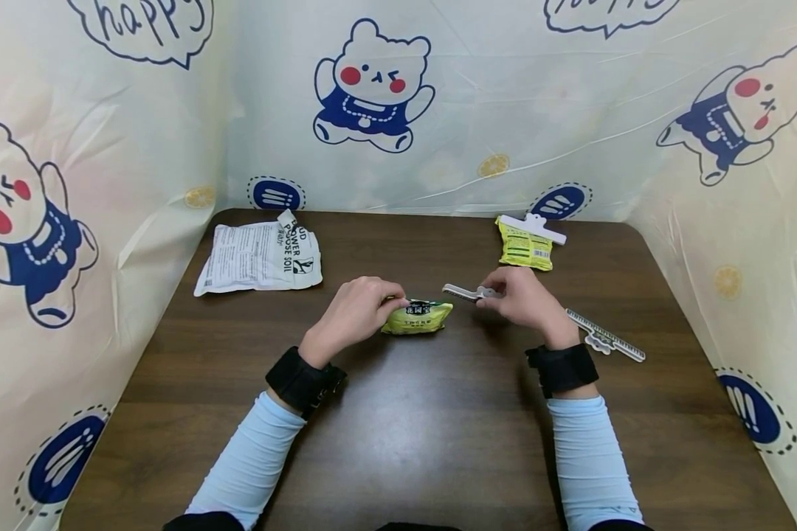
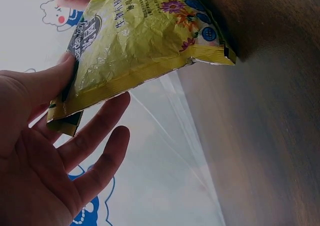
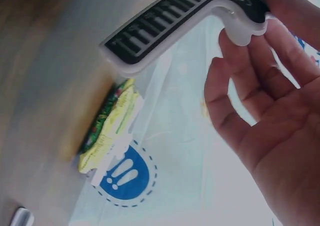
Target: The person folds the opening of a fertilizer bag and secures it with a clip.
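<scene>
My left hand [image 1: 355, 313] pinches one end of a small yellow-green packet [image 1: 420, 317] in the middle of the table. In the left wrist view the thumb lies on the packet's [image 2: 135, 41] printed face, while two fingers stretch out below its sealed edge. To the right of it, my right hand [image 1: 521, 299] grips a long bag clip [image 1: 461, 293] by its handle, with the bar pointing left toward the packet. The right wrist view shows the clip [image 3: 165, 28] close up, dark with a white striped pattern and a pale rim.
A large white printed bag [image 1: 259, 254] lies at the back left. At the back right sits another yellow packet [image 1: 526, 249] with a white clip [image 1: 538, 230] across its top. A further patterned clip [image 1: 607, 337] lies beside my right wrist. Printed sheeting [image 1: 491, 96] surrounds the table.
</scene>
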`<action>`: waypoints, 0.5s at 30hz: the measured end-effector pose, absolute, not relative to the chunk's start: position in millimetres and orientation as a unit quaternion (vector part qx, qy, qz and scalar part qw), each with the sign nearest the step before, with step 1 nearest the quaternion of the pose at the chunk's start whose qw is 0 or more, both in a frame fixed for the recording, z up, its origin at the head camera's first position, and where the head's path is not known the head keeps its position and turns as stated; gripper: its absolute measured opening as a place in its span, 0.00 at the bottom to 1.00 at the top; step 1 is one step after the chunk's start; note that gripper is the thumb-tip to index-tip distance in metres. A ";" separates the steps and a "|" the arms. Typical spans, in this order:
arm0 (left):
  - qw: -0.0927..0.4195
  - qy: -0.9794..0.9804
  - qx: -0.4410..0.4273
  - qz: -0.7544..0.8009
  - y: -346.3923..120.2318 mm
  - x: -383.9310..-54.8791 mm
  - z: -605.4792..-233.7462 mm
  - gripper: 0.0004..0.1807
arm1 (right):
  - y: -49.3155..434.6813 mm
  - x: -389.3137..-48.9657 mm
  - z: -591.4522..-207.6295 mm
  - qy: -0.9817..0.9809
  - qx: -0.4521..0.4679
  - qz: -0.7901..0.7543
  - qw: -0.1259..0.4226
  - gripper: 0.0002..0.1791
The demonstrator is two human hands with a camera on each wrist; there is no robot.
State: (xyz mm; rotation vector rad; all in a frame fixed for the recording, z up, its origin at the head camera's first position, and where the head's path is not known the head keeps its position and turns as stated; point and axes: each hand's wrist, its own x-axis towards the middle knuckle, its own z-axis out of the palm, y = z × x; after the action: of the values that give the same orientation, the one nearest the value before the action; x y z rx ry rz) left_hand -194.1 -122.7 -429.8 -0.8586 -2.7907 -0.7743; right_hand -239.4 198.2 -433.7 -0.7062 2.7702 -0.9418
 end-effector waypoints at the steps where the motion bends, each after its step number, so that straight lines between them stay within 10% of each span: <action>1: 0.061 -0.922 -0.284 -0.255 -122.8 -194.0 -429.9 0.07 | 198.2 -238.4 -431.8 0.916 -0.238 -0.317 0.062 0.07; 15: 0.062 -0.922 -0.283 -0.257 -122.5 -193.0 -428.9 0.07 | 197.0 -227.9 -414.7 0.884 -0.281 -0.372 0.035 0.04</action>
State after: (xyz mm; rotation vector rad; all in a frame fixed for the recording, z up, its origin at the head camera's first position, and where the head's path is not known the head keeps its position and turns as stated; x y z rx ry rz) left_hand -193.0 -122.5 -428.9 -0.8563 -2.7880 -0.7762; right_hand -227.9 197.0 -414.7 -0.8622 2.7162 -1.1434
